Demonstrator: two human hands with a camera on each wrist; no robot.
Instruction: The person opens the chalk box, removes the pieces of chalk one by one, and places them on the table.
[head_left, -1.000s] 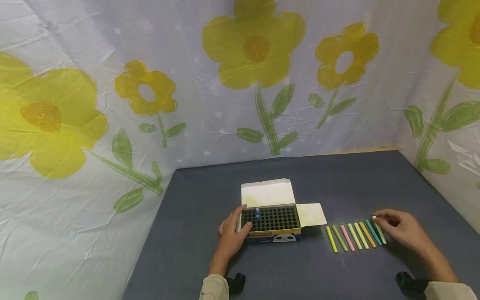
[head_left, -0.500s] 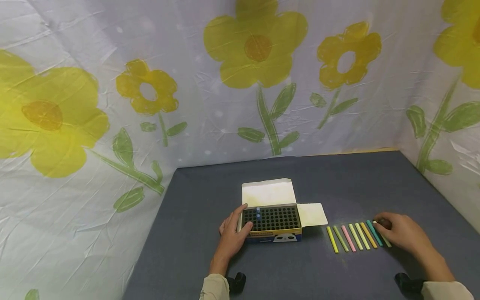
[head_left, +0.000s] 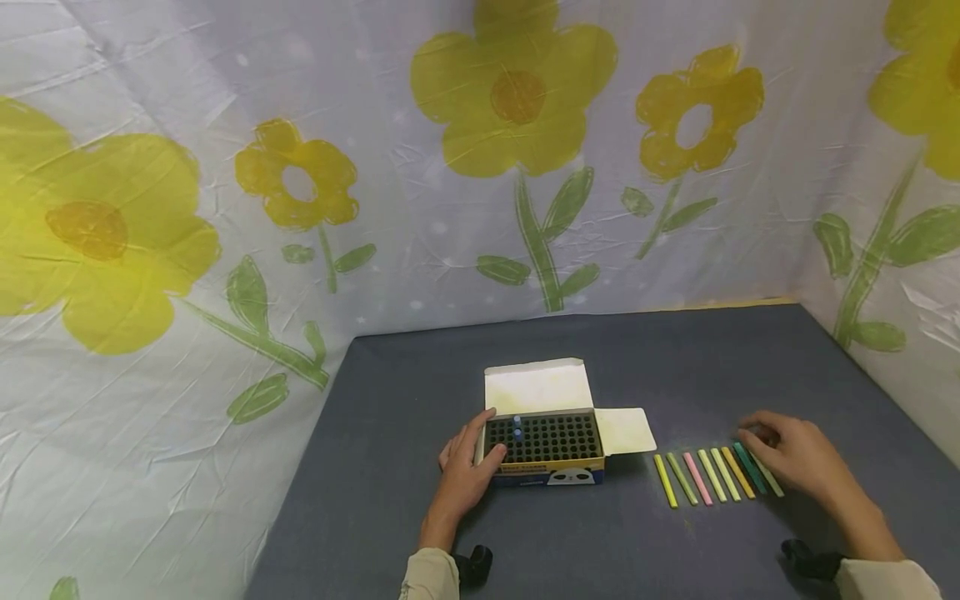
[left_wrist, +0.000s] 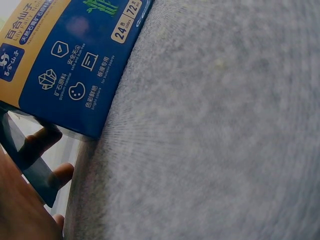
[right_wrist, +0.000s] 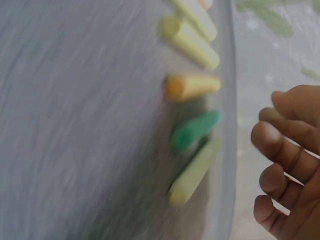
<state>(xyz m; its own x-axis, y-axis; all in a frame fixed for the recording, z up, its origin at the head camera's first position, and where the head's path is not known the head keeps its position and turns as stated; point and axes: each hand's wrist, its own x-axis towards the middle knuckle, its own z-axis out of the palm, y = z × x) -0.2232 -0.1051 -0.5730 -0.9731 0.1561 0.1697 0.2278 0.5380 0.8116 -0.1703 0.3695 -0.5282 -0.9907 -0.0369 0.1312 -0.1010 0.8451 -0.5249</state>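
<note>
My left hand (head_left: 463,479) holds the left end of an opened chalk box (head_left: 547,467), thumb on its near rim. In the left wrist view, fingers of the left hand (left_wrist: 22,200) reach around a flap beside the box's blue printed side (left_wrist: 70,75). Two blue chalks (head_left: 517,434) stand in the box's black holed insert (head_left: 570,437). My right hand (head_left: 798,454) hovers over the right end of a row of chalks, its loosely bent fingers holding nothing. Nearest to it lie a pale green chalk (right_wrist: 195,172) and a teal chalk (right_wrist: 197,131).
Left of the teal chalk lie an orange chalk (head_left: 738,472), pale yellow ones, a pink chalk (head_left: 697,478), a green one and a yellow chalk (head_left: 665,481). The box's white lid (head_left: 538,386) and side flap (head_left: 626,431) spread over the dark table (head_left: 600,550). A flowered cloth (head_left: 420,250) hangs behind.
My right hand has laid the pale green chalk down at the row's right end and let it go, then shifted slightly left. My left hand stays on the box.
</note>
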